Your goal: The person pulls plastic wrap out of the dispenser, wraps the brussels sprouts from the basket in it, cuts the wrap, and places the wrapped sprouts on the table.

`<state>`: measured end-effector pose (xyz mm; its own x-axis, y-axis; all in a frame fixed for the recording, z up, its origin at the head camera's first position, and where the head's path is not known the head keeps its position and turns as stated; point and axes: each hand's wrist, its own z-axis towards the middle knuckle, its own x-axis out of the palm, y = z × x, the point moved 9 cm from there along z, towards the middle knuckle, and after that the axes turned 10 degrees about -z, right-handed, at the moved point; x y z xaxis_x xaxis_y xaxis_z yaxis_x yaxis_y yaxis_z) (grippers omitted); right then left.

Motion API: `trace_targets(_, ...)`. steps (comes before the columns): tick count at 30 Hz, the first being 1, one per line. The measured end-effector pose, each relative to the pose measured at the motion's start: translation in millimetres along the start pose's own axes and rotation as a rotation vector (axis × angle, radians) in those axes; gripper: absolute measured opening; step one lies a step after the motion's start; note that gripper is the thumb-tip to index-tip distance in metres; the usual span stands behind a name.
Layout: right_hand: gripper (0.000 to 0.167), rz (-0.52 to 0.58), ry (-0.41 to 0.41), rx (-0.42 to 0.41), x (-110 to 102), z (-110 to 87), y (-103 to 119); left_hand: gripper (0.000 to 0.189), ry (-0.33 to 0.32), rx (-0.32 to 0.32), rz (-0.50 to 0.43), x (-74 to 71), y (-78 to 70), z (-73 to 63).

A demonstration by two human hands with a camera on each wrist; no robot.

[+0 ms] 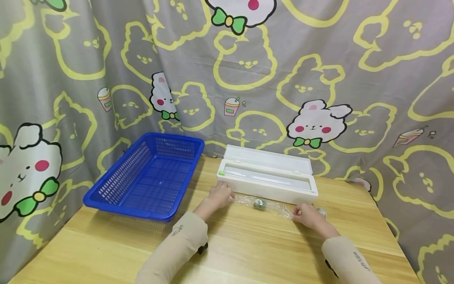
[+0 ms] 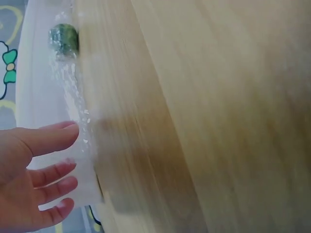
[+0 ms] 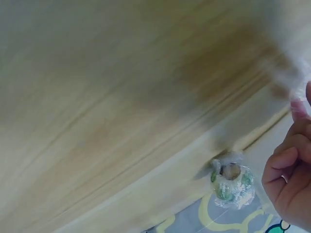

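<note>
A strip of clear plastic wrap (image 1: 278, 208) lies stretched along the table between my hands. A small round green object (image 1: 260, 203) sits midway on it; the left wrist view shows the green object (image 2: 63, 41) under shiny film. My left hand (image 1: 220, 195) pinches the strip's left end between thumb and index finger, its other fingers spread. At the opposite end my right hand (image 1: 307, 215) pinches the wrap, fingers curled. Beside the right hand is a film-wrapped round bundle (image 3: 233, 182), green with a brown end.
Behind the strip stands a long white plastic wrap dispenser (image 1: 267, 192) with its lid (image 1: 267, 157) raised. A blue slotted basket (image 1: 143, 215) stands at the left of the wooden table (image 1: 255, 248). A patterned curtain (image 1: 198, 59) hangs along the back.
</note>
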<state>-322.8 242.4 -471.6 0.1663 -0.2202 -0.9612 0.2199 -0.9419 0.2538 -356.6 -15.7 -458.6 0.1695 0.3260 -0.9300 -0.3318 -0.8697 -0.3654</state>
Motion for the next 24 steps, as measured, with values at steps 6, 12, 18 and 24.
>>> trace_targets(6,0.014,-0.007,-0.012,-0.002,-10.7,-0.4,9.2,0.021,-0.079,0.063,0.024,-7.6,-18.6,-2.7)
trace_targets(12,0.017,-0.002,-0.100,-0.103,-17.4,7.4,42.2,0.019,-0.175,0.167,0.028,-12.3,-48.3,2.1)
trace_targets(18,0.029,-0.062,-0.229,-0.265,-14.3,12.0,78.1,0.014,-0.180,0.152,-0.016,-2.1,-63.8,11.2)
trace_targets(24,0.034,-0.082,-0.262,-0.283,-7.3,18.9,90.7,0.011,-0.237,0.170,0.017,5.5,-73.0,15.0)
